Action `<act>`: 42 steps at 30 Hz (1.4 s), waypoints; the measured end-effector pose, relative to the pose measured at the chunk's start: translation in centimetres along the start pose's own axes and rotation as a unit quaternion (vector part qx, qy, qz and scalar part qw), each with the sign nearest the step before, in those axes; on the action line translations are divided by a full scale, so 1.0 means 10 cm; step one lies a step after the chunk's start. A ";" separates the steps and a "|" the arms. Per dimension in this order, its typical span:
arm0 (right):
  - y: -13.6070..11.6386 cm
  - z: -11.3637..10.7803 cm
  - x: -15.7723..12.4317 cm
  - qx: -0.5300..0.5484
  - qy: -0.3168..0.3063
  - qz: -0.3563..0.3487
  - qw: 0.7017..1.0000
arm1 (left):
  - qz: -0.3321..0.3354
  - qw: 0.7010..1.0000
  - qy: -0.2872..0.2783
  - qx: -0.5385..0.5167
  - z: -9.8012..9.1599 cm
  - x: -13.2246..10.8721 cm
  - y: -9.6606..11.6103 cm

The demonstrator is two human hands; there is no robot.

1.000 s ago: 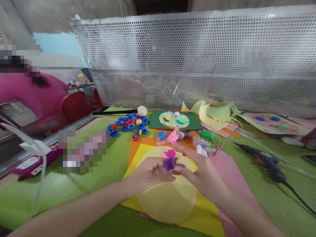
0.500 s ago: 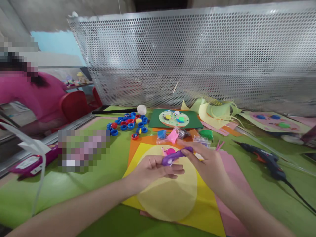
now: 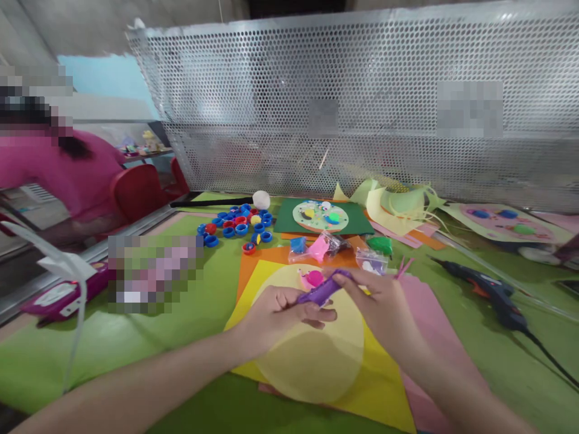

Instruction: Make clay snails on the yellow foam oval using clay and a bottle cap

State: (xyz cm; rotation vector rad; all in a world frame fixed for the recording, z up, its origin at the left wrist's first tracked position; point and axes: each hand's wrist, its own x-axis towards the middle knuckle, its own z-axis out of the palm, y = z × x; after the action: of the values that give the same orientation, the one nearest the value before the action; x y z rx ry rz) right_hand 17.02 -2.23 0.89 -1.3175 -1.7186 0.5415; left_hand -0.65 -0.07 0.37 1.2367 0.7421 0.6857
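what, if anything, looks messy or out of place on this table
The paper scraps at the back, near the metal screen, look untidy: they curl up in a loose tangle, while the nearer pink paper lies flat. I see no spill; fine damage is too small to tell.

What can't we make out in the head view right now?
All head view:
- purple piece: parts covered by the left hand and right hand
- pixelated patch: contents blurred out
- dark object, far right: cut off by the right edge
- cord: far end cut off by the right edge
- green sheet: details on its pale disc too small
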 end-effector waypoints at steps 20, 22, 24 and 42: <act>-0.05 0.00 0.01 0.019 -0.009 0.029 0.999 | -0.047 0.997 -0.051 -0.046 0.00 0.02 -0.04; -0.09 0.07 -0.04 0.025 -0.074 0.024 0.997 | -0.038 0.996 -0.074 -0.033 0.00 0.02 -0.06; -0.11 0.14 -0.09 0.033 -0.124 0.015 0.992 | -0.027 0.996 -0.082 -0.014 -0.01 0.01 -0.07; -0.09 0.17 -0.11 -0.008 -0.129 -0.062 0.990 | -0.044 0.992 -0.086 -0.078 -0.01 0.03 -0.07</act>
State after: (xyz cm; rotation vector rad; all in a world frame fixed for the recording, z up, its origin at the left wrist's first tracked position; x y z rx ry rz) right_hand 15.16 -3.26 0.27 -1.1816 -2.0051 0.6498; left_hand -0.51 0.06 -0.38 1.0977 0.5854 0.5470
